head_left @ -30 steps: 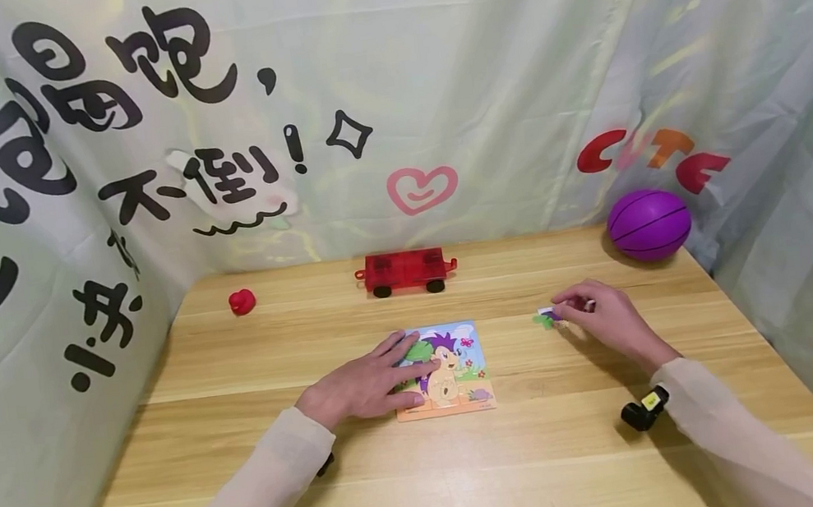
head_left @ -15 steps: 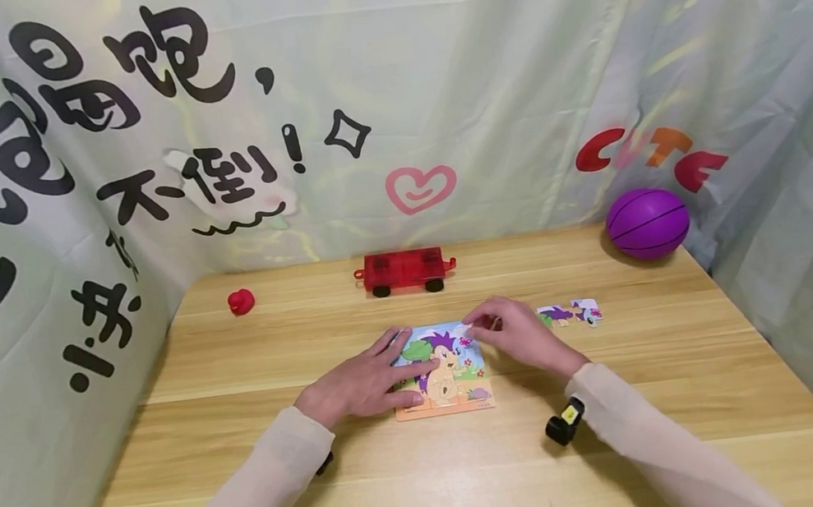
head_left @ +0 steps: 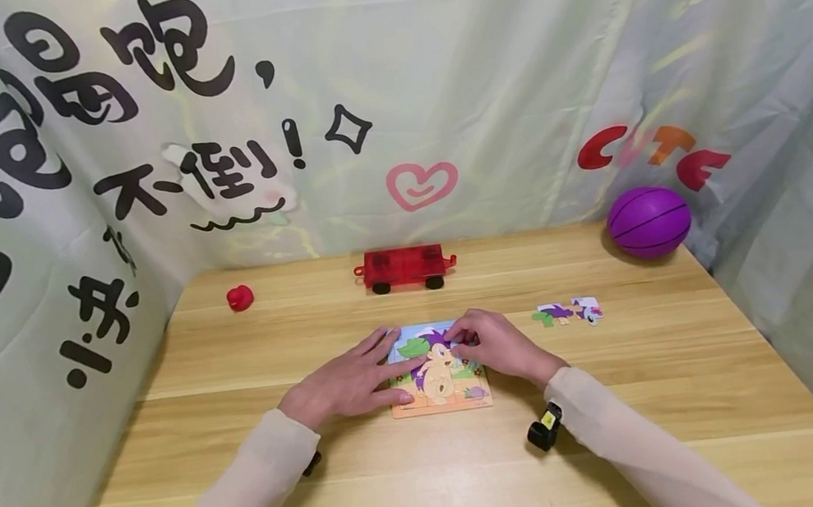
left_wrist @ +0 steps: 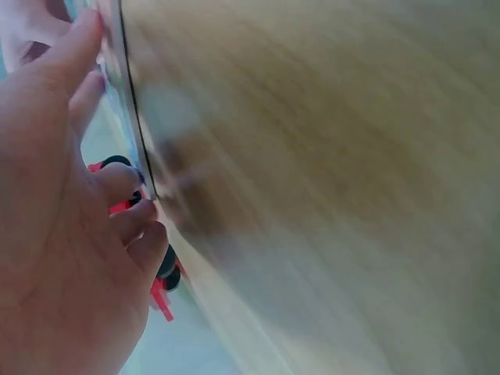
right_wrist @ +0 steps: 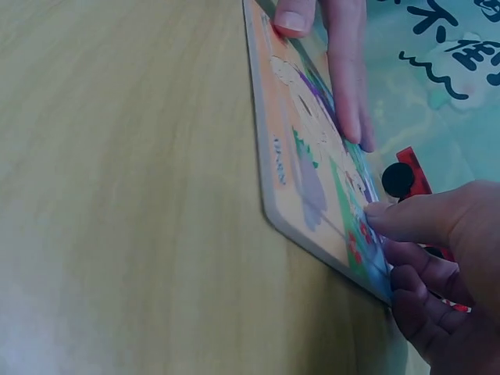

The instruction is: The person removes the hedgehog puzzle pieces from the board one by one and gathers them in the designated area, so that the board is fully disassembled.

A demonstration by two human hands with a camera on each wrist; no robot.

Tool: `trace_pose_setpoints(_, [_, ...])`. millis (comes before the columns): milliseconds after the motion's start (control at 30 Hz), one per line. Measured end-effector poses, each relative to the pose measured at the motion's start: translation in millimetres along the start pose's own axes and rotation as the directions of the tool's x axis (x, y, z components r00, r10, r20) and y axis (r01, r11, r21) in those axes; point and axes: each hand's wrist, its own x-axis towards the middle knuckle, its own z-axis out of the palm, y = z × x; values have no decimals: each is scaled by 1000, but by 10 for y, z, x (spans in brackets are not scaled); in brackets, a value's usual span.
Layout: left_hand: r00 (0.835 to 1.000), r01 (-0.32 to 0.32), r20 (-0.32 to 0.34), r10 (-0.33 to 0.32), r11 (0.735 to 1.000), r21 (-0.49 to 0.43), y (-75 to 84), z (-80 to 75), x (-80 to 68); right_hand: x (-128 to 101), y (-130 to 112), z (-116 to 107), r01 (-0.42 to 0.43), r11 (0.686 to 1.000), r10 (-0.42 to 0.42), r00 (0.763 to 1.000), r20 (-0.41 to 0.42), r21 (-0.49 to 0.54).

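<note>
A square jigsaw puzzle (head_left: 439, 386) with a cartoon hedgehog lies flat in its tray on the table. Across its left side rests my left hand (head_left: 341, 380), fingers spread, fingertips on the picture. At the upper right of the puzzle my right hand (head_left: 498, 347) has its fingers curled, thumb and fingertips pinching at a puzzle piece that they largely cover. In the right wrist view the thumb (right_wrist: 414, 217) touches the picture surface. Two loose puzzle pieces, one with green and purple (head_left: 553, 314) and one with a blue eye (head_left: 588, 310), lie to the right.
A red toy wagon (head_left: 404, 267) with black wheels stands behind the puzzle. At the back left sits a small red toy (head_left: 240, 297), and a purple ball (head_left: 649, 221) is at the back right corner. A printed curtain (head_left: 509, 94) hangs behind the wooden table (head_left: 431, 490).
My right hand has left the loose pieces and moved left onto the puzzle's upper right, then slightly further in. My left hand has stayed on the puzzle's left side.
</note>
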Motion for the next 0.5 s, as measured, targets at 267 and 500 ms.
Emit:
trace_pose_setpoints(267, [1000, 0, -5, 0, 1000, -2, -7, 11, -45, 50, -60, 23, 22, 999, -22, 1000, -3, -29])
trace_pose_setpoints(500, [1000, -22, -10, 22, 999, 24, -19, 26, -27, 138, -216, 188, 29, 999, -31, 999, -41, -32])
